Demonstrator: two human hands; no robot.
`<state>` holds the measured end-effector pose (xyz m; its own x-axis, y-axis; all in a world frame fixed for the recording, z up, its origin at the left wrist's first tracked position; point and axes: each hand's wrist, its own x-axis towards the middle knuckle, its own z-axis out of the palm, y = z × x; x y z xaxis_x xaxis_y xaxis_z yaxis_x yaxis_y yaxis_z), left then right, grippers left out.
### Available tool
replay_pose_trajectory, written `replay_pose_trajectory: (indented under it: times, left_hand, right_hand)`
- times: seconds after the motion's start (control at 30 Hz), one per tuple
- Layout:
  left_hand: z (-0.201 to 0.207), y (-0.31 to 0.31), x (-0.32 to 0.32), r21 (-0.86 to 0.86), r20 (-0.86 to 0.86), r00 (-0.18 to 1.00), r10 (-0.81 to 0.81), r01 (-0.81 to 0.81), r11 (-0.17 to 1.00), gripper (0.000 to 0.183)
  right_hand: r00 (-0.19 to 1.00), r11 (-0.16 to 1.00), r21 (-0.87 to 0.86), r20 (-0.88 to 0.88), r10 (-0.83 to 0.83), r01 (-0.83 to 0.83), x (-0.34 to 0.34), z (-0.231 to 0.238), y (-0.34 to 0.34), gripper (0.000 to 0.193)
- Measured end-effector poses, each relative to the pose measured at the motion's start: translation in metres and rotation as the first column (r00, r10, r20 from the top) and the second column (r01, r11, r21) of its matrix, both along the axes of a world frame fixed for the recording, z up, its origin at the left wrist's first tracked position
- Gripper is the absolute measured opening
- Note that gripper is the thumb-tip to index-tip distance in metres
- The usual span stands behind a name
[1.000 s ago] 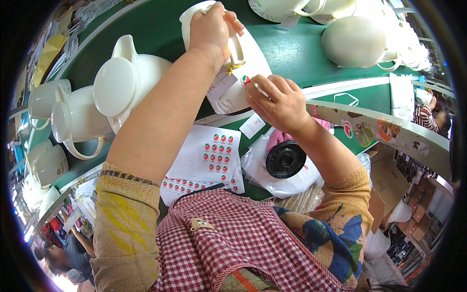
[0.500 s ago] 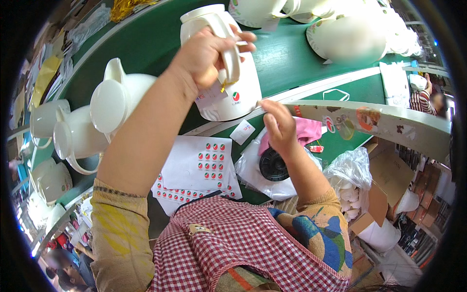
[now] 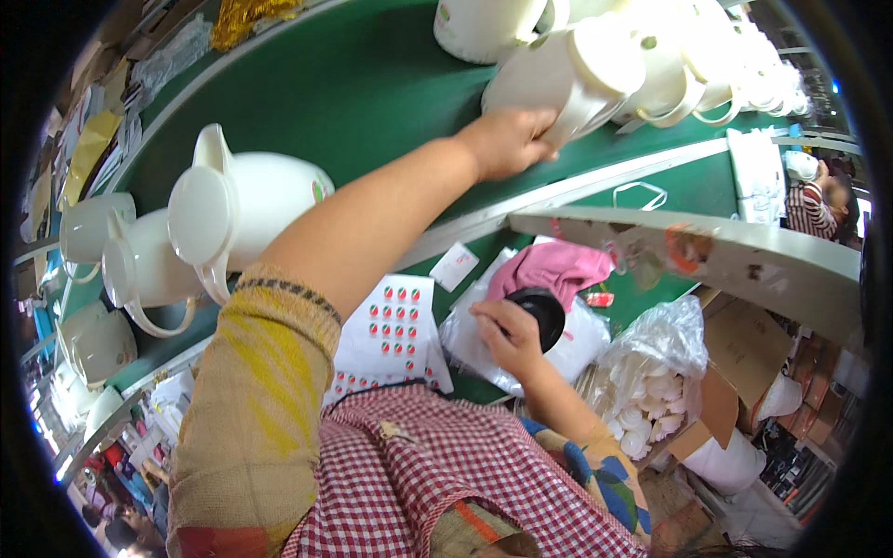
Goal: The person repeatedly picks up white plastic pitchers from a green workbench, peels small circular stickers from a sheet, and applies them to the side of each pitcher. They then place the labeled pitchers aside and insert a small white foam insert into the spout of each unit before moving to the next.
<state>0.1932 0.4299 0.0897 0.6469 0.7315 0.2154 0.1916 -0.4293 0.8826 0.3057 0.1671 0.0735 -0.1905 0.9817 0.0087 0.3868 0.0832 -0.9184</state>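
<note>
My left hand (image 3: 510,144) reaches across the green surface (image 3: 372,93) to a white jug (image 3: 530,86) beside a crowd of others at right. Its fingers curl by the jug's side; blur keeps me from telling whether they grip it. My right hand (image 3: 512,333) is half curled before a black disc (image 3: 551,318); I can't tell if it holds anything. I judge the work partway: the sticker sheet (image 3: 398,321) shows bare paper beside many remaining red-and-green stickers, and more white jugs (image 3: 270,191) stand at left, their labelling unclear.

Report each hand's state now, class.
Left hand: at the white jug; grip unclear.
Right hand: partly curled at the black disc; hold unclear.
</note>
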Motion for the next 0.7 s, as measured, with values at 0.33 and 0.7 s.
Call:
replay_pose_trajectory:
  times: [0.33,0.7]
  left_hand:
    - [0.019,-0.167,-0.160,-0.399,-0.184,0.947,0.263,-0.317,0.860,0.016]
    - [-0.078,-0.402,-0.238,-0.943,-0.290,0.635,0.716,-0.062,-0.328,0.034]
  right_hand:
    - [0.956,0.954,-0.085,0.036,0.290,-0.286,-0.048,-0.029,-0.042,0.028]
    - [0.980,0.978,-0.062,-0.029,0.199,-0.200,-0.080,-0.085,-0.077,0.030]
